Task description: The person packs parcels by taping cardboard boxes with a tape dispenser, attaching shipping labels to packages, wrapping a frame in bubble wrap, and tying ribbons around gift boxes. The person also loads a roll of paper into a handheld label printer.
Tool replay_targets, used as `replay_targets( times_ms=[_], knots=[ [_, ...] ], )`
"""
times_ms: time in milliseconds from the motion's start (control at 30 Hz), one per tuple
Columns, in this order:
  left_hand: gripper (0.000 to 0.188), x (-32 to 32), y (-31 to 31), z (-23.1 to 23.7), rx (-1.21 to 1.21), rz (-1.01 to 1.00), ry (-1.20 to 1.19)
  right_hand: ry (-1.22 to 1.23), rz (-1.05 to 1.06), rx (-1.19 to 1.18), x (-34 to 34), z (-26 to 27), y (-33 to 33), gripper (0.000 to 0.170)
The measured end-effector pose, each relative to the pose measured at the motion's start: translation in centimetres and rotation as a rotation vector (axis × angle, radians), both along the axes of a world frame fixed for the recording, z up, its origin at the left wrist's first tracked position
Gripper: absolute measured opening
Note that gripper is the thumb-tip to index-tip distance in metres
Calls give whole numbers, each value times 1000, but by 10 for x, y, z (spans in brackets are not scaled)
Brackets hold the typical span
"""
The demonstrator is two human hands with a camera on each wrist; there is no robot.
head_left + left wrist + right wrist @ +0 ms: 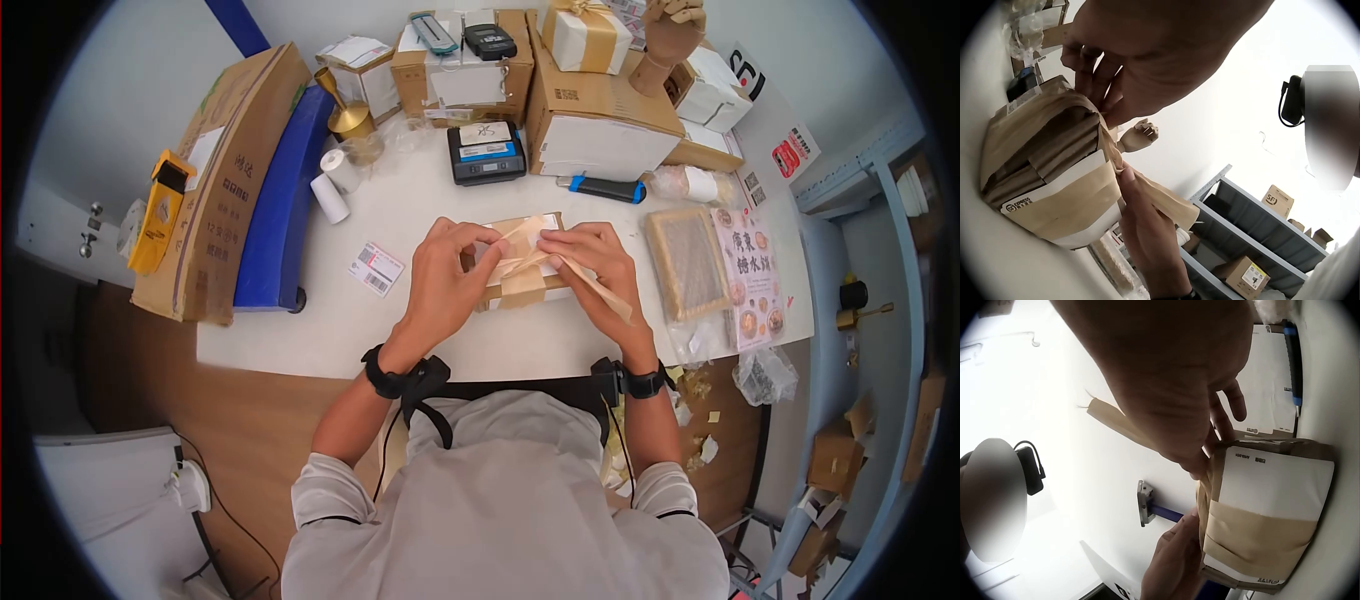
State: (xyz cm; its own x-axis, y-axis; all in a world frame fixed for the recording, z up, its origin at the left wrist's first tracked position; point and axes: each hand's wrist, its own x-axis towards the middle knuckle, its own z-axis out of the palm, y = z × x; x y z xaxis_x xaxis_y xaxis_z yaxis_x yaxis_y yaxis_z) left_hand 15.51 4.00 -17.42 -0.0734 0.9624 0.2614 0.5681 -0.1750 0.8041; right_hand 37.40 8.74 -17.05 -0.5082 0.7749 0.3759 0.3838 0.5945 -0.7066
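A small cardboard parcel with white paper on its sides [1279, 481] sits on the table in front of the person. A wide tan ribbon [522, 290] runs around it and is gathered at the top, where both hands work. The left hand [450, 275] pinches the ribbon between thumb and fingers on the left of the gathered spot. From the other side, the right hand [600, 270] pinches the ribbon at the crossing. A loose ribbon end [1166, 201] trails out past the right hand. In the left wrist view, brown cardboard layers [1054, 153] show at the parcel's side.
Behind the parcel are a black label printer [487, 155] and a blue-black utility knife [607, 188]. A printed label [377, 268] and white rolls [330, 198] lie left. On the right are a framed tray [688, 262] and a booklet [752, 275]. Large cartons [600, 130] line the back.
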Motion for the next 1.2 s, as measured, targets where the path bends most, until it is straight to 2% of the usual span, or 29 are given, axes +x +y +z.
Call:
replay_targets(
  times_ms=[67,100,133,167,200,233,300,433,500,600,733,800,900,1033,1200],
  knots=[
    [14,3,5,-3,-116,-19,-327,85,24,-16,-3,-3,0,24],
    [14,4,9,-5,-111,-33,-310,160,62,-33,-4,-6,2,24],
    [15,4,13,-8,-81,-76,-485,178,48,-24,-5,-8,4,24],
    [17,3,16,-8,-54,-121,-660,245,123,-102,-6,-11,6,24],
    [17,1,18,-5,-52,-139,-642,311,200,-176,-6,-14,8,24],
    [17,-2,20,-2,-108,-123,-669,328,187,-165,-7,-16,9,24],
    [17,-2,23,1,-162,-120,-681,526,225,-407,-9,-21,9,28],
    [19,-1,24,4,-164,-105,-687,496,226,-305,-11,-31,14,31],
    [18,-2,24,3,-163,-109,-703,592,198,-504,-12,-34,12,31],
    [18,-9,27,-7,-136,-62,-665,626,159,-633,-10,-30,14,30],
    [16,-11,23,-10,-134,-85,-619,625,128,-632,-18,-25,13,28],
    [16,-8,21,-7,-142,-91,-640,429,129,-429,-20,-15,16,27],
    [16,-3,18,-4,-128,-101,-561,312,55,-563,-25,-3,18,28],
    [21,-1,16,-1,-121,-97,-535,271,-24,-552,-36,6,18,28],
    [34,-10,5,-7,-117,-177,-526,142,-180,-313,-43,-7,19,28]
  ],
)
